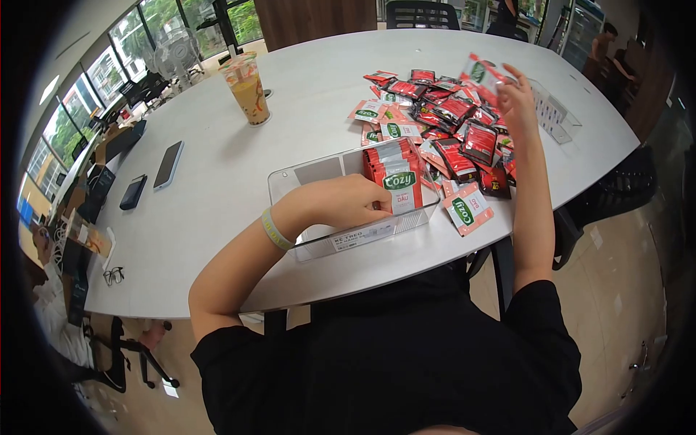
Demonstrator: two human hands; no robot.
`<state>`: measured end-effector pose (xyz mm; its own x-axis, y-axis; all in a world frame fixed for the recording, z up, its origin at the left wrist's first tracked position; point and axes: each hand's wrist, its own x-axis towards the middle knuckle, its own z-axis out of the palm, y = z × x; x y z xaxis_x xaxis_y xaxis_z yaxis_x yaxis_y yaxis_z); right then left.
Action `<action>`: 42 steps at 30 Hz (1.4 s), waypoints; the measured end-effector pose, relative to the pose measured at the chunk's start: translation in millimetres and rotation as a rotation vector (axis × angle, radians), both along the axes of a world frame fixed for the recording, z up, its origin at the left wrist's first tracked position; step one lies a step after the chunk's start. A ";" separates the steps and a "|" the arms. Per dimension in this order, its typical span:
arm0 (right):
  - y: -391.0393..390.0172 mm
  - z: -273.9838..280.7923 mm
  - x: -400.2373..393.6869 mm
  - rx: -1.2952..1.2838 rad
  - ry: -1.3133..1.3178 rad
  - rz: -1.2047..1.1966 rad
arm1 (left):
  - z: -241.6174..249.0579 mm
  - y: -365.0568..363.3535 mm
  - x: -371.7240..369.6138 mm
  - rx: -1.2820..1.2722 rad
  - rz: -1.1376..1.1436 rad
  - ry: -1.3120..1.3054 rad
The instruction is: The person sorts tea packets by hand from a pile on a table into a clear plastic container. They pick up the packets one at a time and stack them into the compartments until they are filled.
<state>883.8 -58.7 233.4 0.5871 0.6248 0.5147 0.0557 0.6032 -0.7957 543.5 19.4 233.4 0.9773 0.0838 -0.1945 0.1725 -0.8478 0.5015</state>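
Note:
My right hand (516, 101) is raised over the right side of the loose pile and pinches one pink and white Cozy sachet (478, 71), slightly blurred. My left hand (351, 197) reaches into a clear plastic box (290, 187), its fingers curled against a row of Cozy sachets (401, 192) standing upright at the right end. Its fingertips are partly hidden. To the right of and behind the box lies a heap of red, black and pink sachets (455, 109). One Cozy sachet (468, 209) lies flat near the front edge of the table.
A second clear box (554, 116) stands right of the heap. On the left of the white table (217, 174) are a drink cup (250, 90), a phone (169, 164), a dark wallet-like item (133, 192) and glasses (113, 275). Another person (61, 319) sits at the far left.

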 end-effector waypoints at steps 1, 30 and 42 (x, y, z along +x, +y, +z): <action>3.8 -0.8 -8.0 0.000 -0.003 0.006 | -1.1 1.2 0.1 0.001 -0.023 -0.031; 81.3 -33.8 47.9 -0.654 -0.836 -0.780 | 13.5 -0.2 1.0 -0.242 0.332 -0.363; 70.3 -64.9 70.5 -0.732 -0.887 -0.738 | 11.0 -8.0 0.4 0.080 0.260 -0.114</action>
